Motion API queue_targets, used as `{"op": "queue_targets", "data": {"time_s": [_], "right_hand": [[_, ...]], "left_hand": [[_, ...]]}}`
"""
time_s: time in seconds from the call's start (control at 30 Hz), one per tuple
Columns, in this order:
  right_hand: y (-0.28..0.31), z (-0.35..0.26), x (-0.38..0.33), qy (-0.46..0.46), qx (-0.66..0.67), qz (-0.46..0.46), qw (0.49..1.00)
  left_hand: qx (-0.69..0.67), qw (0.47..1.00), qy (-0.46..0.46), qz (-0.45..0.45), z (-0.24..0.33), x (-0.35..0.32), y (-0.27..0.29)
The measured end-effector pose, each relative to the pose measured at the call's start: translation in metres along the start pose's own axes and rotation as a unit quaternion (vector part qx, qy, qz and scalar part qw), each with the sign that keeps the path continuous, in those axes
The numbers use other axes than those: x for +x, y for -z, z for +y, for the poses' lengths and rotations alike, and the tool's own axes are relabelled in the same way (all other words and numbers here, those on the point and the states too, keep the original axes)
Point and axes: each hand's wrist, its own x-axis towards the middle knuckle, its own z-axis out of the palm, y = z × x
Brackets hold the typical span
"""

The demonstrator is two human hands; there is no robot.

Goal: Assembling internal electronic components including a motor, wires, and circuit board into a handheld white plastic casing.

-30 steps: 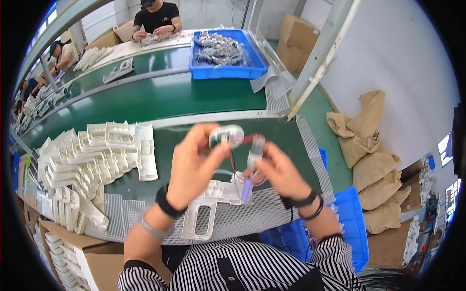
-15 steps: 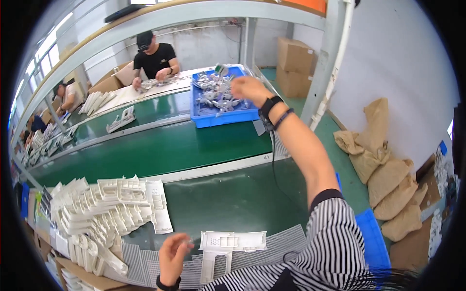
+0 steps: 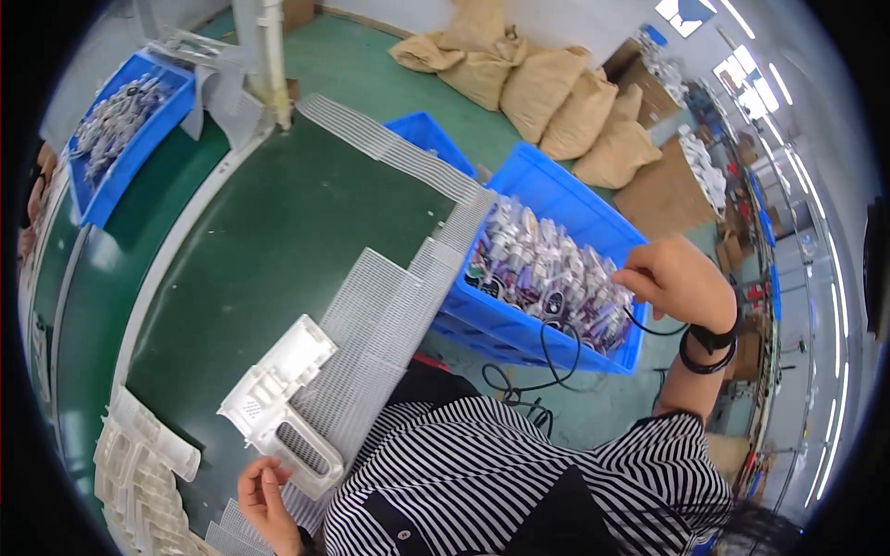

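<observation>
My left hand [image 3: 267, 505] is closed, thumb against the curled fingers, next to the handle end of a white plastic housing [image 3: 278, 375]. Anything in that pinch is too small to make out. The housing lies with its ribbed inner side up, partly on grey ribbed matting [image 3: 362, 324]. Out to the right, my right hand [image 3: 684, 283] is over the near right rim of a blue crate [image 3: 565, 190], its fingers bent together; what they grip, if anything, is hidden. Bagged parts [image 3: 547, 259] in clear plastic fill the crate. A black band is on my right wrist.
Stacked white housings [image 3: 139, 463] lie at the lower left. Beyond the green worktop [image 3: 278, 232], a blue tray [image 3: 116, 176] of small grey parts stands far left. A black cable [image 3: 556, 380] loops beside the crate. Tan sacks [image 3: 556, 107] and cardboard boxes line the wall.
The view has swung to the right. My right hand has left the blue tray across the line and come over the blue crate. My left hand stays near the white housing.
</observation>
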Motion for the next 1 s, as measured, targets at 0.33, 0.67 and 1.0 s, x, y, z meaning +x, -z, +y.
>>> {"op": "queue_targets", "data": {"time_s": [0.33, 0.67, 1.0], "right_hand": [[-0.276, 0.13, 0.013, -0.206, 0.066, 0.058, 0.975], [-0.337, 0.115, 0.094, 0.121, -0.072, 0.178, 0.974], [-0.298, 0.161, 0.102, 0.11, 0.112, 0.125, 0.98]], "left_hand": [[0.098, 0.991, -0.079, -0.05, 0.035, -0.01, -0.038], [0.061, 0.998, -0.023, 0.001, 0.049, -0.032, -0.066], [0.086, 0.995, -0.025, -0.037, 0.043, -0.03, -0.066]]}}
